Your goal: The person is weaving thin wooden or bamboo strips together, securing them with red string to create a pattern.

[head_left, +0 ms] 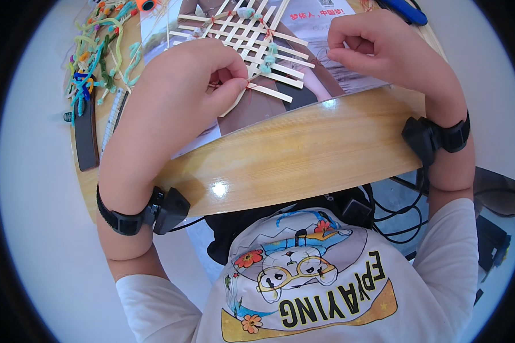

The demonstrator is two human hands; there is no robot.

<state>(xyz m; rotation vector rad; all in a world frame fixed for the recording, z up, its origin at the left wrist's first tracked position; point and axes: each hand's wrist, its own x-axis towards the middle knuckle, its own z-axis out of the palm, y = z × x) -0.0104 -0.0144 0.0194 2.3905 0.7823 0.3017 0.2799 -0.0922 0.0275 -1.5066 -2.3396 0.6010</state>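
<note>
- I see one printed sheet [315, 80] lying flat on the table [303, 154] under the woven strips: brown picture, white margin, red lettering and a small square code.

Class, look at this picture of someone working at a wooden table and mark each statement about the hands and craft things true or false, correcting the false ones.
1. The left hand pinches the end of a strip on the woven lattice. True.
2. The lattice is made of dark metal wires. False: it is woven from pale flat strips, with bits of fuzzy wire tied at some crossings.
3. A pile of coloured fuzzy wires lies at the table's left side. True.
4. The right hand holds a pair of scissors. False: its fingers are curled and pinched together, with no scissors in them.
5. Both wrists are bare. False: each wears a black strap with a small box.
</note>
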